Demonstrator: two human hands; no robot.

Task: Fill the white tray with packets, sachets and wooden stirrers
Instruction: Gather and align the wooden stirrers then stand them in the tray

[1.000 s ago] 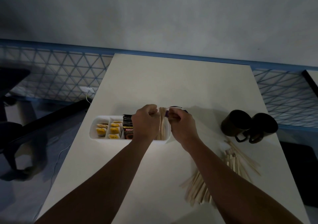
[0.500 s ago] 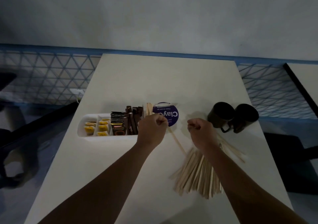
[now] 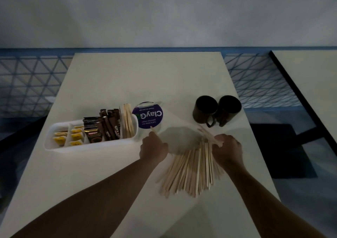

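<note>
The long white tray lies left of centre on the table. It holds yellow sachets at its left, dark brown packets in the middle and upright wooden stirrers at its right end. A fan of loose stirrers lies on the table between my hands. My left hand sits just right of the tray, fingers curled round one stirrer whose tip sticks up. My right hand grips a few stirrers at the top right of the pile.
A purple round label on a clear wrapper lies just behind the tray's right end. Two dark mugs stand at the back right. The white table ends at a blue lattice rail behind; a second table stands right.
Both hands left the tray's right end and came toward me and rightward to the loose pile. The left now holds a single stirrer, the right has closed on stirrers at the pile's top.
</note>
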